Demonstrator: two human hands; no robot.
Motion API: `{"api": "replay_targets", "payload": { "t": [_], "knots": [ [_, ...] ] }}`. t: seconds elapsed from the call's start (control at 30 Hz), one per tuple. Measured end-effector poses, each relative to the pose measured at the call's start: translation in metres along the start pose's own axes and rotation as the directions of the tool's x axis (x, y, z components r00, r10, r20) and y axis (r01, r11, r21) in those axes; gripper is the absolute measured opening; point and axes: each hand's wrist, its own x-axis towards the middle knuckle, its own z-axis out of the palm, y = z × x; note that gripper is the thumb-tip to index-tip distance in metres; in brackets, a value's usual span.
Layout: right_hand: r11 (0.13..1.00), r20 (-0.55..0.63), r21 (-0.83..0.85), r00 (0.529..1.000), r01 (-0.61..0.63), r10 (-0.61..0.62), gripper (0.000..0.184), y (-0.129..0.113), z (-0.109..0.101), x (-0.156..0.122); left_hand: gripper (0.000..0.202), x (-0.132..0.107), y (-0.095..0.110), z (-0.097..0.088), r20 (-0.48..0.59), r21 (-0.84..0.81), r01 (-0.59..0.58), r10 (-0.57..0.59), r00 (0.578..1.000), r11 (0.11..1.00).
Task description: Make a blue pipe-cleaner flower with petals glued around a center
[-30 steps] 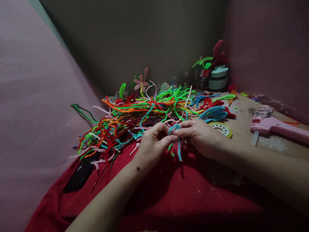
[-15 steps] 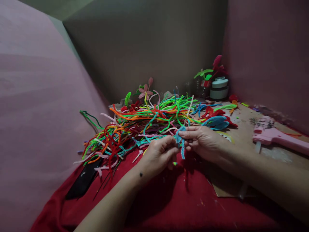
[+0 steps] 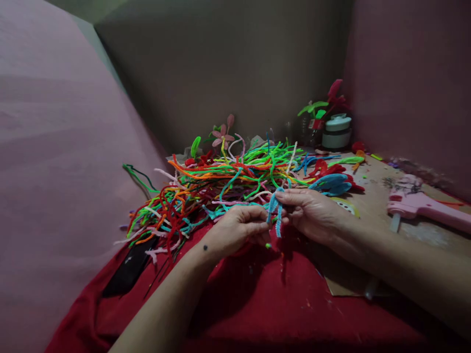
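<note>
A light blue pipe cleaner [image 3: 278,223], bent over at its top, hangs between my two hands above the red cloth [image 3: 257,304]. My right hand [image 3: 312,213] pinches its upper bend between thumb and fingers. On the other side, my left hand [image 3: 243,225] is closed with thumb and forefinger on one of its lower strands. Just behind my hands lies a big tangled heap of colourful pipe cleaners [image 3: 228,179]. Blue looped petals [image 3: 331,185] and red fuzzy pieces [image 3: 321,168] rest beyond my right hand.
A pink glue gun [image 3: 423,203] lies on the brown board [image 3: 375,181] at right. A black phone-like object [image 3: 128,269] is at left, partly under the heap. At the back stand a pale lidded jar [image 3: 336,132] and a pink fuzzy flower [image 3: 222,136]. Walls close in behind and both sides.
My left hand has shifted slightly, its thumb and forefinger now straighter along the blue strand. My right hand keeps its pinch. The view has moved a little.
</note>
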Motion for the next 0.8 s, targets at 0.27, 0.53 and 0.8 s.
{"api": "replay_targets", "payload": {
  "t": [0.27,0.53,0.8],
  "knots": [
    [0.999,0.006,-0.044,1.0,0.026,-0.026,0.012,0.0023,0.003,-0.0014,0.015,0.0,-0.003,0.0012,0.083,-0.36,0.014,0.017,0.996,0.933],
    [0.998,0.001,-0.06,1.0,0.023,-0.023,0.012,0.0021,0.0002,-0.0008,0.014,0.0038,-0.0037,0.0068,0.053,-0.369,0.056,-0.039,0.998,0.928],
    [0.996,0.007,-0.09,1.0,0.015,-0.014,0.013,0.0009,-0.0009,-0.0019,0.014,-0.0001,-0.0031,0.0057,0.146,-0.34,0.047,0.003,0.989,0.939]
  ]
}}
